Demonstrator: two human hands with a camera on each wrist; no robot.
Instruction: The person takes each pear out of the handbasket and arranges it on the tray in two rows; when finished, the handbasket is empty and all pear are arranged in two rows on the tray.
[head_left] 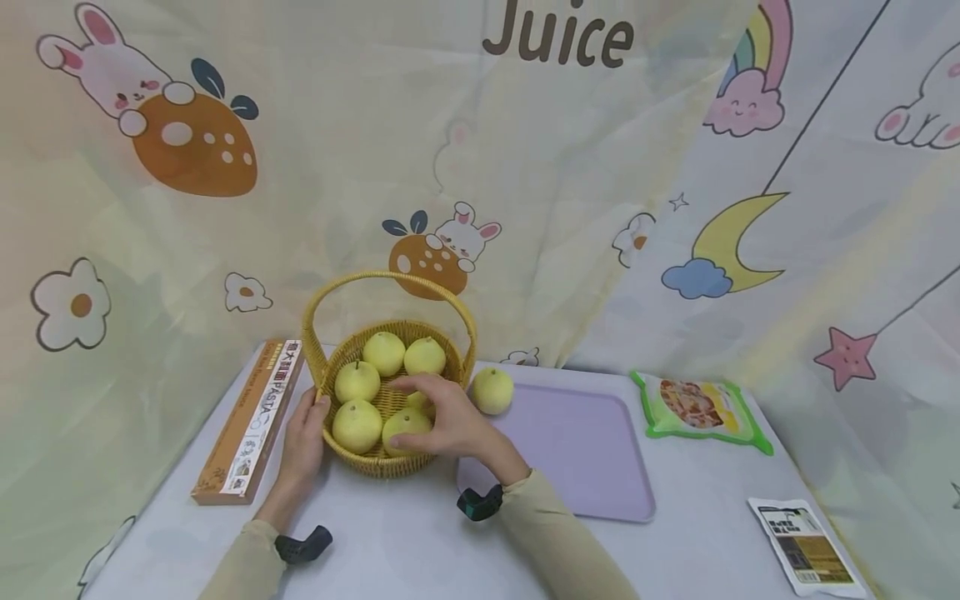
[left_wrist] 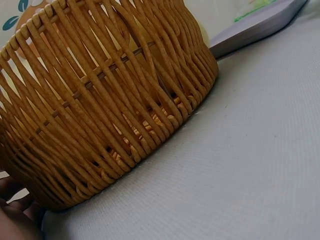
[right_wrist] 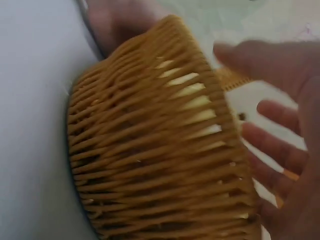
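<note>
A yellow wicker basket (head_left: 386, 467) with a tall arched handle holds several pale yellow-green pears (head_left: 357, 427). At the basket's left side my left hand (head_left: 303, 437) grips it near the foot of the handle; in the left wrist view only some of that hand's fingers (left_wrist: 15, 200) show, against the wickerwork. Over the basket's right half reaches my right hand (head_left: 450, 417), thumb and fingers curved and spread apart above the pears. It partly covers two of them, and the right wrist view shows no pear between its fingers. One more pear (head_left: 492, 391) sits at the tray's back left corner.
A light purple tray (head_left: 570, 450) lies right of the basket, partly under my right forearm. A long pasta box (head_left: 251, 421) lies at the left. Farther right are a green-edged food packet (head_left: 701, 408) and a white-and-brown pouch (head_left: 808, 548). A printed curtain hangs behind the table.
</note>
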